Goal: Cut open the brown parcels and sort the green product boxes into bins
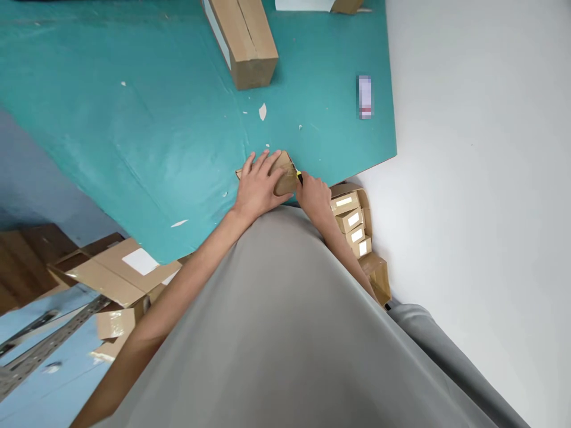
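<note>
The step in hand looks to be cutting: a small cardboard carton point(284, 168) lies on the table point(173, 131), at its near edge, between the two near corners. The left hand point(259, 184) is splayed across its top, pressing down rather than closing round it. The right hand point(314, 195) is clenched on a yellow-and-black cutter point(299, 175), whose tip meets the carton's right end.

The carton's long axis seems to run left to right, roughly along the near edge, with the right end facing the table's near right corner; the left hand hides much of it, so this is uncertain. The next move probably calls for steady pressure from the left hand and a controlled stroke along that end, blade kept clear of the fingers.
</note>
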The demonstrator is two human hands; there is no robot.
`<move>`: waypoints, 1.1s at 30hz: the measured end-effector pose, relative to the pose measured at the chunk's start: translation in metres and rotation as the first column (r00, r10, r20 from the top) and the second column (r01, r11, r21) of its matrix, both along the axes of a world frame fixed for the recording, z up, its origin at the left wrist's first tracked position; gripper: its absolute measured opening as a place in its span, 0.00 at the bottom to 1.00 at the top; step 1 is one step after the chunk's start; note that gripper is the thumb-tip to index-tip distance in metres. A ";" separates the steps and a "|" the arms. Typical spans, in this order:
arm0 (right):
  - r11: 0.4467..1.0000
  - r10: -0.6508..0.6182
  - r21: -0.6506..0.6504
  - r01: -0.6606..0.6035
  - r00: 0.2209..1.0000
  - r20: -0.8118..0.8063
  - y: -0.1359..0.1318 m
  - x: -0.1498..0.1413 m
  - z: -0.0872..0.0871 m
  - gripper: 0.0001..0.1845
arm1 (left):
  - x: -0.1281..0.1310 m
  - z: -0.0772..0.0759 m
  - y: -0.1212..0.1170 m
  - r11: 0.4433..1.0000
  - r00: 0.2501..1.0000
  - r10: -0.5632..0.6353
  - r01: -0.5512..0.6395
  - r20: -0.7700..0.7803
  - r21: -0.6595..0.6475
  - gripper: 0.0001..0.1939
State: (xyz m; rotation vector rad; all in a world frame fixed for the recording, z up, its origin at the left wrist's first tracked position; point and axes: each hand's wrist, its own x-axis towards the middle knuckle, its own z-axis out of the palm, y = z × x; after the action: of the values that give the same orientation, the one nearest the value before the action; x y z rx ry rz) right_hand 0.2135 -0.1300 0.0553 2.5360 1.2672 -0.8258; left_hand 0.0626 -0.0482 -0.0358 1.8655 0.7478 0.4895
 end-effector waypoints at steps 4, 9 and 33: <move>0.995 -0.033 -0.093 0.037 0.998 0.046 -0.019 -0.007 0.009 0.20 | -0.002 -0.001 -0.001 1.000 1.000 0.003 -0.003 -0.009 0.022 0.31; 0.998 -0.049 -0.046 0.050 0.998 0.029 -0.048 -0.009 0.022 0.22 | -0.006 -0.001 0.001 0.998 0.999 0.000 0.003 -0.042 0.064 0.35; 0.978 0.015 0.178 0.110 0.811 -0.585 0.042 0.065 -0.164 0.33 | -0.159 -0.006 -0.085 0.754 0.634 0.642 -0.624 -0.432 0.205 0.36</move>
State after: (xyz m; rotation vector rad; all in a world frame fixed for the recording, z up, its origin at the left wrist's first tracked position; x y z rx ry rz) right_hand 0.2784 -0.0880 -0.1085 2.5640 1.5175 -1.6694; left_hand -0.0964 -0.1330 -0.0418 1.7277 1.7892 0.4720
